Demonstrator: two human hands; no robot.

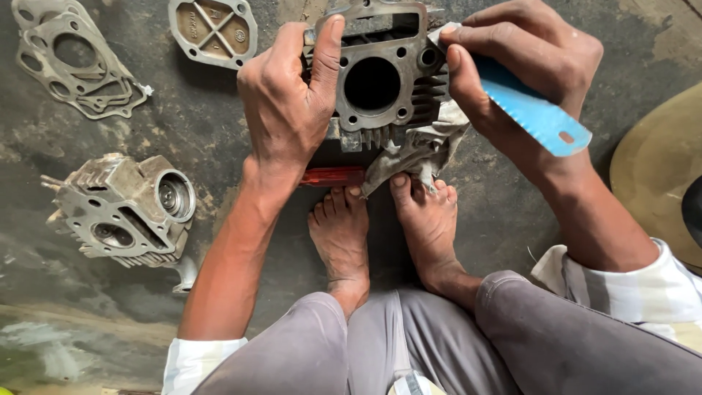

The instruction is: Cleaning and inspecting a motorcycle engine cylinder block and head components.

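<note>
A grey finned engine cylinder block [380, 80] with a round bore stands on the dark floor in front of my bare feet. My left hand [289, 95] grips its left side, thumb pressed on the top face. My right hand [519, 62] holds a blue toothed blade [530, 110] against the block's upper right corner. A dirty grey rag [420, 150] lies under and beside the block.
A cylinder head [124, 208] lies at the left. Metal gaskets [77, 62] and a cover plate [213, 29] rest at the top left. A red-handled tool [333, 175] lies by my toes. A tan rounded object [658, 175] sits at the right edge.
</note>
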